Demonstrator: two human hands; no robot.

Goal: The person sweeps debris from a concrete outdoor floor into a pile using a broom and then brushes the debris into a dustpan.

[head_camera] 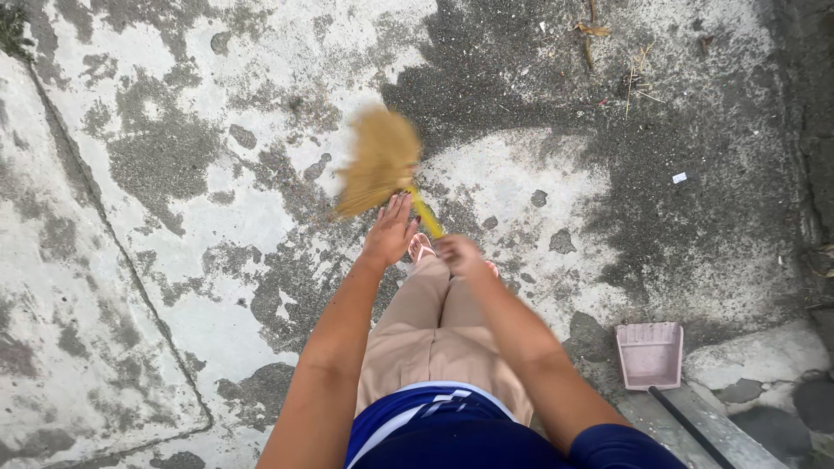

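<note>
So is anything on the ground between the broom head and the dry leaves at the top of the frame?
Nothing visible: only bare, stained concrete lies between the broom and the leaves. The pink dustpan sits off to the right, behind.

A straw broom (380,162), blurred, sits just above centre over patchy grey concrete (174,217). The right hand (459,254) grips its yellow handle (426,214); the left hand (390,233), fingers spread, lies against the handle's base. At four o'clock a pink dustpan (650,354) rests, well apart. Dry twigs (638,74) scatter at one o'clock.
</note>
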